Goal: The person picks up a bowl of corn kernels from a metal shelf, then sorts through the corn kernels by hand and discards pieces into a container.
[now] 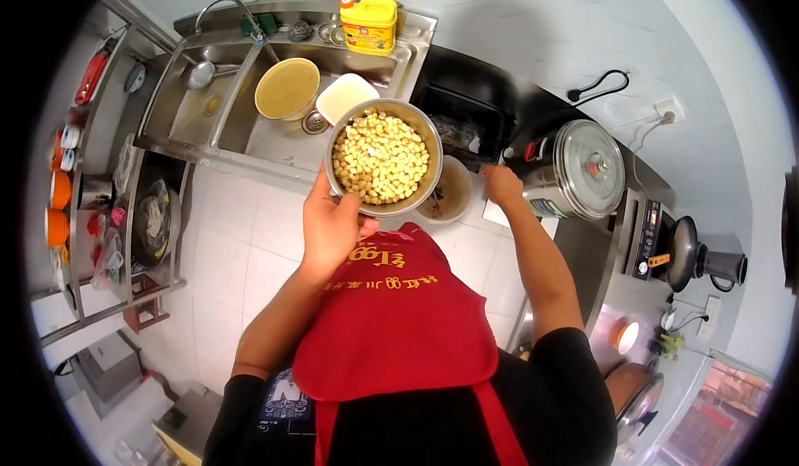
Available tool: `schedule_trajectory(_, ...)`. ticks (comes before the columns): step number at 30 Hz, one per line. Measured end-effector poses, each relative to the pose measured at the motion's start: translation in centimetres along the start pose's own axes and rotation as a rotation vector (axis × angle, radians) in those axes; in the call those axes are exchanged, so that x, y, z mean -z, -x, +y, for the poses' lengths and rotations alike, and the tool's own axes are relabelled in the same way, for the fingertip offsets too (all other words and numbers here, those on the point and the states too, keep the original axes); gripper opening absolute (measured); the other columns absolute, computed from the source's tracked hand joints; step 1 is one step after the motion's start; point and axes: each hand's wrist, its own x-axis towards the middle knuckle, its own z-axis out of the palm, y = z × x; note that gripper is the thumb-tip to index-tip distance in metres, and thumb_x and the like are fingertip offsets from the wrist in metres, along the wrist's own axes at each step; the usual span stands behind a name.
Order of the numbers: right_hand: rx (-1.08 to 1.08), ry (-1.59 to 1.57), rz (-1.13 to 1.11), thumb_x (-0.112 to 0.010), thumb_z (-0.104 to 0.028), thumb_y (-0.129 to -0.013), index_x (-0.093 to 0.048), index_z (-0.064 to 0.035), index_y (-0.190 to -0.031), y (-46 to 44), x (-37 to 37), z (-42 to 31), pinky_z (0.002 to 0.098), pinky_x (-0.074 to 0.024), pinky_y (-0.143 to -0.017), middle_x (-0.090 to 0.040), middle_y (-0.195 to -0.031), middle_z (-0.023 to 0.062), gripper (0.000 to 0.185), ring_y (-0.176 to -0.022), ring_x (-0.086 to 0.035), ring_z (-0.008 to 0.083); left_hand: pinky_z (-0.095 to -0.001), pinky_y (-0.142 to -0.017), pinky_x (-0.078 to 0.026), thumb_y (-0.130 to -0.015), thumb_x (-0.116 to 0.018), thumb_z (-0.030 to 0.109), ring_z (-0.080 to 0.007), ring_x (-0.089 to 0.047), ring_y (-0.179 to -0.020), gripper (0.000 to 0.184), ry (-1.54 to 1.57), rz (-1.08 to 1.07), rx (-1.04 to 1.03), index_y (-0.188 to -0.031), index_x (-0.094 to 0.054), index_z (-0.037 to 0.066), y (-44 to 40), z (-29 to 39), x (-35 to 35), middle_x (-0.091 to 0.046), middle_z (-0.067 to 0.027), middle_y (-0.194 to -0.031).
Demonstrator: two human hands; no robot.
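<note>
My left hand [333,225] grips the lower left rim of a round metal bowl [435,154], its thumb over the edge. Pale yellow beans or peanuts [381,158] fill much of the bowl. Off to the right, my right hand [503,185] is closed, knuckles forward, beside a bin [456,190] with dark scraps inside; whatever the fingers hold, if anything, is hidden. The bowl covers part of that bin. Just beyond the bowl, a white square basin [347,96] and a yellowish round basin [287,89] stand in the sink.
A steel double sink [237,137] lies ahead on the left, with a yellow jug [369,27] on its back ledge and a strainer ladle [200,75] in its left side. At right stands a large lidded pot [587,171]. Shelves [125,191] with cookware line the left.
</note>
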Motion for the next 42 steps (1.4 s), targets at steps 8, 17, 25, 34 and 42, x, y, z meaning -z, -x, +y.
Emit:
schedule_trajectory(8, -0.132, -1.146, 0.003, -0.066, -0.037, -0.1, -0.061, -0.0042, -0.135, 5.6, 8.9, -9.8, 0.0297, -0.0542, -0.059, -0.072, -0.084, 0.0126, 0.048, -0.066, -0.068, 0.0169, -0.0278, -0.05, -0.058, -0.096, -0.043, -0.003, -0.0184, -0.069, -0.06, 0.064, 0.033, 0.016, -0.02, -0.157, -0.027, 0.004, 0.1, 0.0, 0.0, -0.069, -0.0183, -0.102)
schedule_trajectory(17, 0.079, -1.1, 0.041, -0.058, -0.012, -0.099, -0.047, 0.0011, -0.147, 10.4, 13.1, -19.0, 0.024, -0.0485, -0.047, -0.067, -0.071, 0.007, 0.051, -0.051, -0.06, 0.0099, -0.031, -0.053, -0.062, -0.093, -0.042, -0.003, -0.0229, -0.071, -0.061, 0.044, 0.047, -0.033, -0.06, -0.136, -0.043, -0.006, 0.4, 0.6, 0.7, -0.069, -0.0235, -0.097)
schedule_trajectory(25, -0.001, -1.248, 0.017, -0.051, -0.003, -0.098, -0.045, -0.0018, -0.15, 10.8, 13.5, -20.1, 0.0236, -0.0461, -0.043, -0.066, -0.069, 0.0062, 0.052, -0.048, -0.058, 0.0085, -0.0327, -0.051, -0.061, -0.096, -0.044, 0.0, -0.0245, -0.071, -0.061, 0.05, 0.046, -0.089, 0.08, -0.146, -0.04, 0.0, -1.5, 0.8, 1.3, -0.069, -0.0212, -0.102)
schedule_trajectory(34, 0.019, -1.292, 0.02, -0.051, -0.002, -0.099, -0.043, -0.0025, -0.151, 11.4, 14.4, -20.6, 0.0219, -0.0454, -0.044, -0.066, -0.07, 0.0046, 0.053, -0.049, -0.057, 0.0072, -0.033, -0.052, -0.063, -0.096, -0.044, 0.0, -0.0249, -0.072, -0.06, 0.05, 0.023, -0.14, 0.074, -0.146, -0.04, -0.001, -1.5, 1.0, 2.1, -0.07, -0.0226, -0.1)
schedule_trajectory(42, 0.163, -0.865, 0.384, -0.07, -0.009, -0.095, -0.066, 0.0004, -0.127, 11.6, 15.6, -20.3, 0.0242, -0.0487, -0.061, -0.068, -0.079, 0.0041, 0.033, -0.064, -0.057, 0.0083, -0.0317, -0.051, -0.062, -0.095, -0.044, -0.001, -0.0244, -0.072, -0.059, 0.053, 0.102, -0.067, 0.022, -0.148, -0.039, 0.0, -0.2, 1.5, 1.9, -0.07, -0.021, -0.097)
